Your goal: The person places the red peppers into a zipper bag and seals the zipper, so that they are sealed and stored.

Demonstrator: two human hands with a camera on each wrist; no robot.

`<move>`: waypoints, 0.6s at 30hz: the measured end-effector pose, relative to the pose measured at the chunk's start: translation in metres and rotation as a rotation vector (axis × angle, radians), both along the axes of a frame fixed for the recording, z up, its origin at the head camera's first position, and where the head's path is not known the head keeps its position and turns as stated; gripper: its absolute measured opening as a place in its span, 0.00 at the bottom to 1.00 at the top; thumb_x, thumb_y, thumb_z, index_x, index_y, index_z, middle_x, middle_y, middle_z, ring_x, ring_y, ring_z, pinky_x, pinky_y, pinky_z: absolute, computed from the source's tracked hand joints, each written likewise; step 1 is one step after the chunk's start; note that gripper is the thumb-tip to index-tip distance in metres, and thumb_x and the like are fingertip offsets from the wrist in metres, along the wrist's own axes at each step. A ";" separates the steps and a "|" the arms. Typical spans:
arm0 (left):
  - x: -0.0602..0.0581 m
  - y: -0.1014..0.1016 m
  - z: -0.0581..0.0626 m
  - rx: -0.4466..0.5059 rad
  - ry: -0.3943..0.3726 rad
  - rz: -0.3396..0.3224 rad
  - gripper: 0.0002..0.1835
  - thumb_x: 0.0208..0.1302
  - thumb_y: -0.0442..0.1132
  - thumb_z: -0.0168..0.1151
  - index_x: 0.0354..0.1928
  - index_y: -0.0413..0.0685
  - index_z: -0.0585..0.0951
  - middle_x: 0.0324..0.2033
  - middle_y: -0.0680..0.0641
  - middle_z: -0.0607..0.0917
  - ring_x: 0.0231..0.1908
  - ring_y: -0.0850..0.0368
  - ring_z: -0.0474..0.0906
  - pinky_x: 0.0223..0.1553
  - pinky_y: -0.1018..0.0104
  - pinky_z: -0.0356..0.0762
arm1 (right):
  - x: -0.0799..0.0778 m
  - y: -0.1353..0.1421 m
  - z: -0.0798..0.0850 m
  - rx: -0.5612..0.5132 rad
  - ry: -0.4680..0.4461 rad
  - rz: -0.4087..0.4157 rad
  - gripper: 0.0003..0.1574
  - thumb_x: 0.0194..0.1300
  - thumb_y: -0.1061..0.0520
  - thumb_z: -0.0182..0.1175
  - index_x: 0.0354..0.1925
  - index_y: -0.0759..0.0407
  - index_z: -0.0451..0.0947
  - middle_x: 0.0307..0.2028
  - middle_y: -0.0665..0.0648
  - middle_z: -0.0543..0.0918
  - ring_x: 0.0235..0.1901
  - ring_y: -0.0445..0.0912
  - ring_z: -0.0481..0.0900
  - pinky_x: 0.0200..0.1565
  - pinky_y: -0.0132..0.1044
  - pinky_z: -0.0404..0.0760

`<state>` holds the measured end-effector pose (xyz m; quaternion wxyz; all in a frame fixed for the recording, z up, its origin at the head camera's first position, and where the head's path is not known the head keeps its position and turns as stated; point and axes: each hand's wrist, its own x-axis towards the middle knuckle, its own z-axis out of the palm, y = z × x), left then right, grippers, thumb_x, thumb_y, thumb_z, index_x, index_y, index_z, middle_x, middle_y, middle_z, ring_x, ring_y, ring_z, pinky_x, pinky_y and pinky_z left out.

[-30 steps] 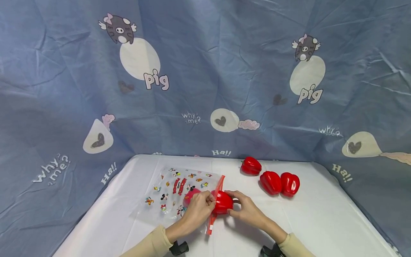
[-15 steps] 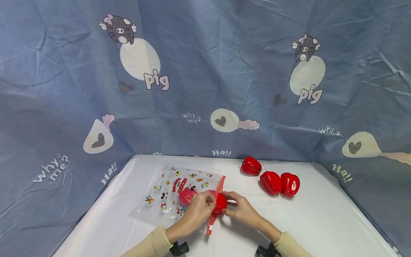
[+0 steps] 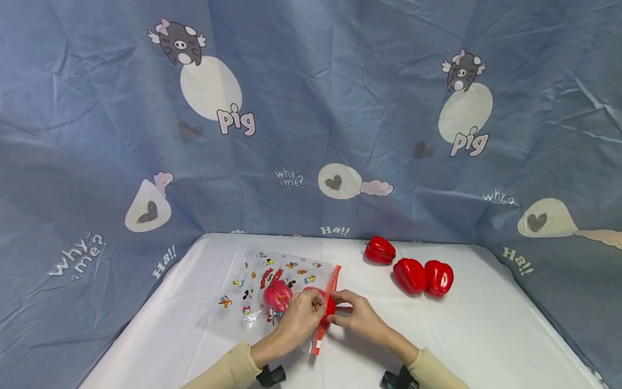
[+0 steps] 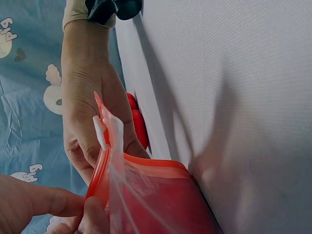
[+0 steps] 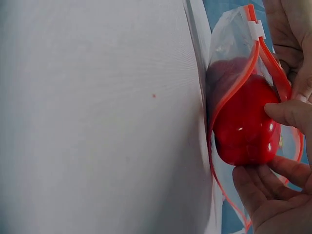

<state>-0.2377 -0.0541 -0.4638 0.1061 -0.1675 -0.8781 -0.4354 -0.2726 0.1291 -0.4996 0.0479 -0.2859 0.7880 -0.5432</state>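
A clear zip bag point(image 3: 233, 278) with cartoon prints and an orange-red zip edge lies on the table, its mouth facing right. My left hand point(image 3: 302, 314) pinches the upper lip of that mouth, clearly seen in the left wrist view. A red bell pepper point(image 5: 246, 129) sits in the opening, partly inside. Thumb and fingers of my right hand point(image 3: 362, 317) hold its outer end. Deeper in the bag another red bell pepper point(image 3: 278, 296) shows through the plastic. A white slider point(image 5: 256, 30) is at the near end of the zip.
Farther right on the white-covered table point(image 3: 486, 324) lie three more red peppers: one pepper point(image 3: 380, 250) at the back, and a pepper point(image 3: 409, 275) beside another pepper point(image 3: 439, 279). A blue printed cloth point(image 3: 291, 108) hangs behind the table.
My right hand has moved left, pushing the red bell pepper farther into the bag. The pepper inside has shifted left too. My left hand stays at the bag's lip.
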 end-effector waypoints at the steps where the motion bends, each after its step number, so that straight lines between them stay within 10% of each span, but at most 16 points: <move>1: 0.000 0.000 0.000 0.003 -0.003 0.000 0.05 0.55 0.29 0.62 0.26 0.47 0.79 0.20 0.56 0.78 0.22 0.70 0.70 0.23 0.75 0.71 | -0.002 0.000 -0.002 0.001 -0.006 0.000 0.29 0.56 0.63 0.68 0.57 0.64 0.74 0.51 0.60 0.80 0.50 0.54 0.81 0.52 0.46 0.79; 18: 0.000 0.000 -0.001 0.027 0.005 -0.010 0.04 0.56 0.29 0.61 0.27 0.45 0.79 0.20 0.55 0.79 0.21 0.72 0.71 0.22 0.76 0.72 | 0.008 -0.017 0.013 0.001 -0.023 0.049 0.21 0.57 0.69 0.63 0.50 0.68 0.76 0.48 0.63 0.79 0.47 0.48 0.81 0.52 0.46 0.79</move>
